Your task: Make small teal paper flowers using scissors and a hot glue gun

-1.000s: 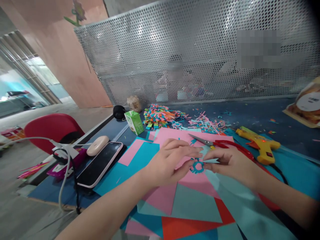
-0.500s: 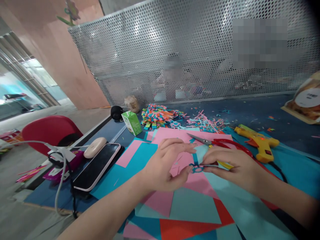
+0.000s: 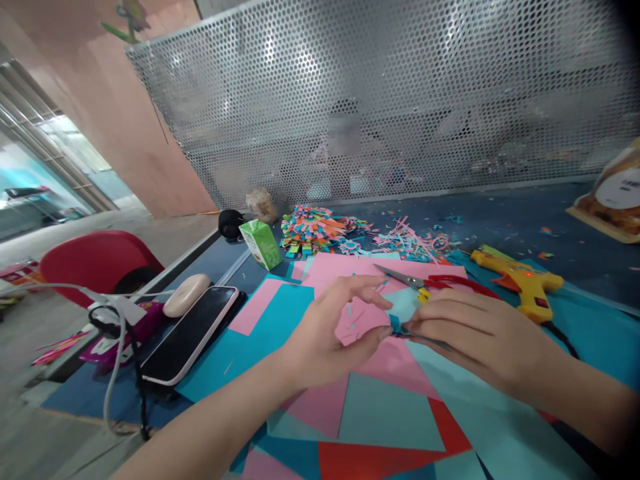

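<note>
A small blue paper piece [image 3: 395,325] sits between my two hands, above the pink and light blue sheets. The fingers of my right hand [image 3: 463,330] are closed on its right side, along with a thin strip whose detail is blurred. My left hand [image 3: 340,327] touches the piece's left edge with the thumb, its other fingers raised and curved apart from it. Beyond my hands, scissors [image 3: 440,281] with red handles lie on pink paper [image 3: 330,267]. A yellow glue gun [image 3: 533,287] with a small red light rests to the right.
A phone [image 3: 193,333], a beige case [image 3: 187,295] and cables are at the left. Behind the sheets stand a green carton [image 3: 261,245], a pile of fringed paper [image 3: 310,230] and paper scraps [image 3: 413,240]. A person sits beyond the perforated metal screen [image 3: 280,107].
The flower-like blue piece between my hands has turned, and its ring shape no longer shows. My right fingers have closed further over it. The view has shifted slightly.
</note>
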A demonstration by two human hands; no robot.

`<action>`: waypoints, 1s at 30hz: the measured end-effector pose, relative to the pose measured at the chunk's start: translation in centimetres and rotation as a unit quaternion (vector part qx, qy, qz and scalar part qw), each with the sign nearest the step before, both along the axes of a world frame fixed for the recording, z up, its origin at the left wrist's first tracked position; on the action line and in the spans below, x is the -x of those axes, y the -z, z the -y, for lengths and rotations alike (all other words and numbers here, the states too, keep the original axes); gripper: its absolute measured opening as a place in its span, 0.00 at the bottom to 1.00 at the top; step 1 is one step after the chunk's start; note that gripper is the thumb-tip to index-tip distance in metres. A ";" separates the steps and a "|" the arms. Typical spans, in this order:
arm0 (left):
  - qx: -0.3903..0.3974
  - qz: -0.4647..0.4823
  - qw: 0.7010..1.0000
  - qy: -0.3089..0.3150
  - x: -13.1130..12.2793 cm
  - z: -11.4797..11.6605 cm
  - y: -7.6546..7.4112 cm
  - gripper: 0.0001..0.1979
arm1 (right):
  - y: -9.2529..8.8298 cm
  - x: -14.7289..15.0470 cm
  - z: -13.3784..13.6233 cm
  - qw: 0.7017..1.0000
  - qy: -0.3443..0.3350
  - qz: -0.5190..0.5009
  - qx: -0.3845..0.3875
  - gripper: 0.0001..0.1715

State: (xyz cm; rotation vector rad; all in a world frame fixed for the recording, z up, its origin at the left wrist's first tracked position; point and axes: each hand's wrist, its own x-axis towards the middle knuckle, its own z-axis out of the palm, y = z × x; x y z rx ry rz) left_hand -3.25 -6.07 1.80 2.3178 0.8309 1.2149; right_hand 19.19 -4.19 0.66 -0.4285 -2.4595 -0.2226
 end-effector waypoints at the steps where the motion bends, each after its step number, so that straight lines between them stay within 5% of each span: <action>1: -0.004 -0.002 1.000 0.008 -0.1 0.0 -0.1 0.24 | -0.1 0.0 0.0 1.000 -0.001 0.004 -0.020 0.13; 17: -0.127 -0.014 0.992 0.022 -0.5 0.3 -0.6 0.12 | -0.8 -0.1 0.6 0.996 0.036 0.015 -0.074 0.13; 30: -0.150 -0.004 0.989 0.010 -0.4 0.5 -0.9 0.14 | -1.2 0.0 0.7 0.994 0.034 0.019 -0.100 0.15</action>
